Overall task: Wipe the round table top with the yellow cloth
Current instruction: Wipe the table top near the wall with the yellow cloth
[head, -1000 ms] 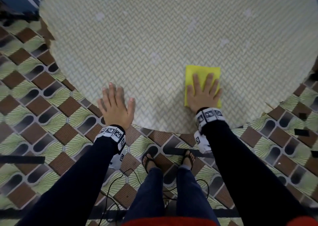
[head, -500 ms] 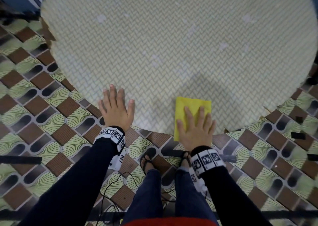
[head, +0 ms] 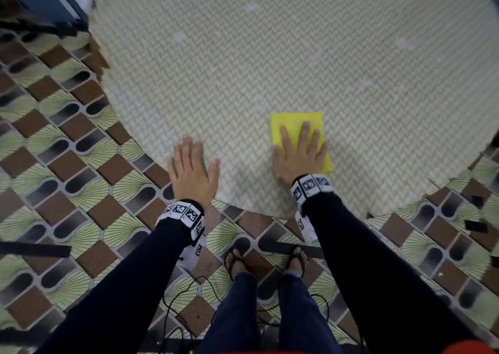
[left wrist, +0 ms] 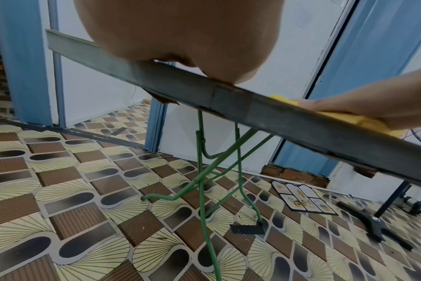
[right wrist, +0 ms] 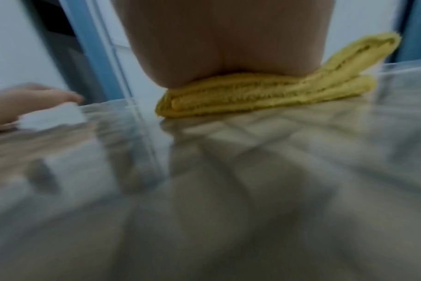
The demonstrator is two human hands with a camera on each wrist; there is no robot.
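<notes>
The round table top (head: 297, 56), covered in a pale woven herringbone pattern, fills most of the head view and stands on thin green folding legs (left wrist: 199, 171) over a patterned tile floor (head: 54, 178). The person's left hand (head: 190, 174) lies flat at the near rim with straight fingers, holding nothing, apparently bracing the table. The right hand (head: 298, 155) presses the folded yellow cloth (head: 293, 123) onto the top near the front edge, fingers spread and straight across it rather than curled around it. Pale smudges show farther in on the surface, so most of the top looks unwiped.

With only flat pressure on it, the cloth could slide out from under the palm or unfold; the right wrist view shows one layer already lifting at the side. A hard push on such light legs could rock or shift the table. Cables (head: 189, 299) trail on the floor by the sandalled feet (head: 270, 262) and could catch a step. A small printed mat (left wrist: 301, 197) and a dark stand base (left wrist: 377, 228) lie beyond the legs, none of them in the way of wiping.
</notes>
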